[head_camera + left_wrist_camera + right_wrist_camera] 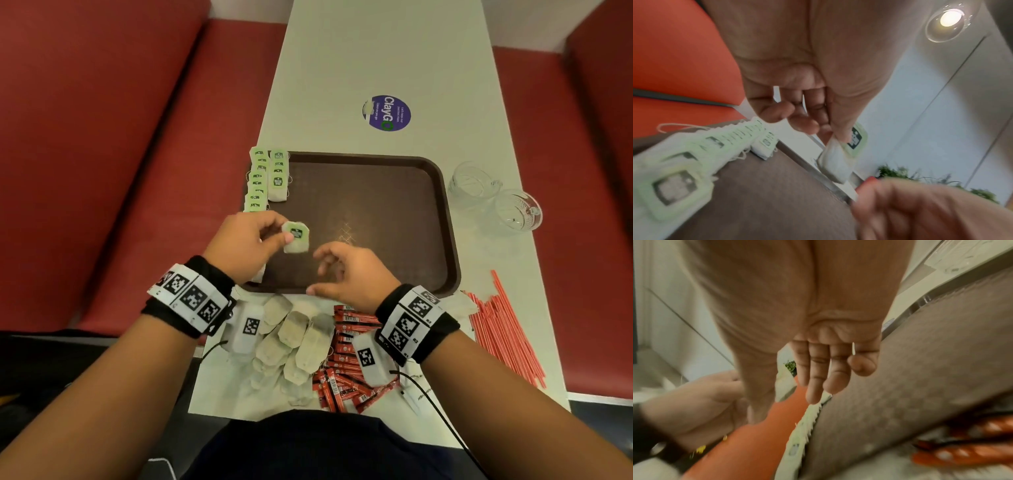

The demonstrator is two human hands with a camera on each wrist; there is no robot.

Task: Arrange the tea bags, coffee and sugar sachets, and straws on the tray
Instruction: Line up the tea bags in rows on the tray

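Note:
My left hand (251, 241) pinches a tea bag (296, 238) with a green tag by one end and holds it above the near left of the brown tray (394, 219). The left wrist view shows the same tea bag (835, 164) hanging from thumb and finger. My right hand (346, 270) hovers over the tray's near edge with loosely bent fingers (813, 386) and holds nothing. Two rows of green-tagged tea bags (265, 178) lie along the tray's left side. Loose tea bags (291, 339), red sachets (346, 363) and red straws (503, 325) lie on the table in front of the tray.
Two clear glass cups (496, 198) stand to the right of the tray. A round purple sticker (387, 113) is on the white table (342, 68) beyond it. Red bench seats (120, 154) run along both sides of the table.

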